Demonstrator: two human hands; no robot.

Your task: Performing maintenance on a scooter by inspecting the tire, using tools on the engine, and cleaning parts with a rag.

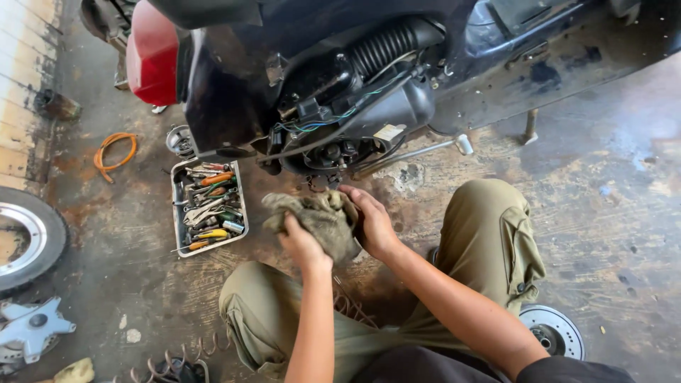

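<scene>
I have both hands on a grimy grey-brown rag (318, 221), bunched into a loose wad in front of my knees, just below the exposed engine (355, 106) of the dark scooter (234, 85). My left hand (301, 245) grips the rag from the near side, its fingers (289, 228) curled shut into the cloth. My right hand (370, 221) cups it from the right, fingers (352, 191) bent over the top edge and pressing down, so the rag sits squeezed between the two palms.

I judge the rag soft, limp and very light; it will fold and slump wherever it is not supported, and it looks oily, so it may slide a little in the grip. A full-hand bunch through the thick middle of the wad holds it best, not a pinch at a loose corner.

Both forearms come in from the lower edge of the view and converge on the rag. The left forearm runs nearly straight up; the right one angles in from the lower right, wrist bent inward. I am crouched on the stained workshop floor (603, 198), knees in olive trousers (489, 241) spread wide.

To the left of my left fingers lies a metal tray of hand tools (208, 207), with pliers and screwdrivers inside. Beyond it are an orange cable loop (113, 150) and a wheel with tyre (28, 237). A brake disc (553, 330) sits by my right knee.
</scene>
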